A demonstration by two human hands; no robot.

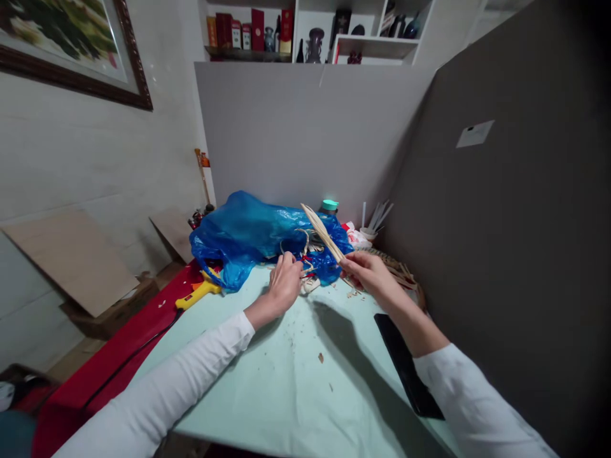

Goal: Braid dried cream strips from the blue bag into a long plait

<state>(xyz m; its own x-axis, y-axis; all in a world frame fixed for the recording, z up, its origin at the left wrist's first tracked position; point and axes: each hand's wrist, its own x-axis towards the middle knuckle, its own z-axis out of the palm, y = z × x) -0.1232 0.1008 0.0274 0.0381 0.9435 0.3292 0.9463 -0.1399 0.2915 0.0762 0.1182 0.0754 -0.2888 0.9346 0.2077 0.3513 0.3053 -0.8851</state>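
My right hand point(365, 270) is closed around the lower end of a bundle of pale, straw-like strips point(322, 232), which tilts up and to the left above the table. My left hand point(286, 280) reaches to the opening of a crumpled blue plastic bag point(248, 229). Its fingers are bent together, and what they grip, if anything, is hidden. Curled pale strips point(305, 238) and bits of red lie in and before the bag, just beyond the left fingertips.
A yellow tool with a black cord point(198, 294) lies left of the bag. On the right are a black flat object point(408, 369) and a woven basket point(410, 283). Behind stand a green-lidded container point(329, 205) and a cup of white sticks point(370, 232). Grey panels enclose the pale green tabletop point(286, 394).
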